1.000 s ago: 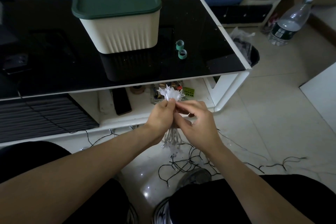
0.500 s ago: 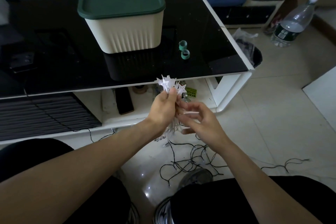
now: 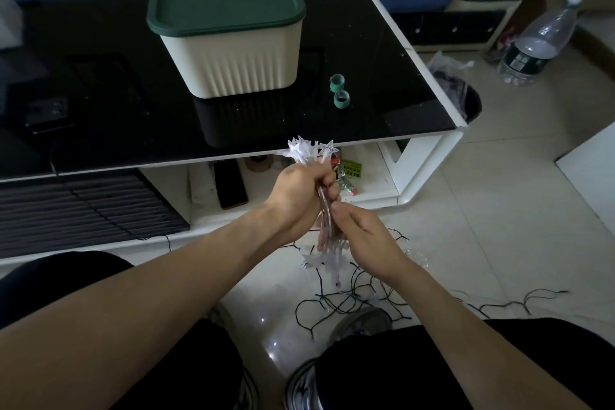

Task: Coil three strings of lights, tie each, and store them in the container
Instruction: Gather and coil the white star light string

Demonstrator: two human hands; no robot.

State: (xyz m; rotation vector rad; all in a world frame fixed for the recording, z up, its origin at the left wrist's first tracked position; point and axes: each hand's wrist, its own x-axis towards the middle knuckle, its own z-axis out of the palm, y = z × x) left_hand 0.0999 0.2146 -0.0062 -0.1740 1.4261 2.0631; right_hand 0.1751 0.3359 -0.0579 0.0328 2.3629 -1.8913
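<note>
I see the container (image 3: 229, 43) on the glossy black table (image 3: 392, 76). It is a cream box with ribbed walls and rounded corners, and its dark green lid is closed, so I cannot tell what is inside. Just to its right lie two small green rolls (image 3: 339, 90), one lying on its side and one standing open end up; they look like tape. On the white shelf under the table top there are small packets and a dark flat object, too dim to name.

The left hand (image 3: 299, 193) is closed in a fist around the bundle of star lights (image 3: 312, 150). Clear plastic stars stick out above the fist, and more stars hang below it. The right hand (image 3: 362, 233) is just under the left one, its fingers closed narrow on the lower part of the same bundle. More thin black wire (image 3: 332, 303) lies in loose loops on the pale shiny tile floor. A clear plastic bottle (image 3: 539, 40) stands on the floor at the far right.
</note>
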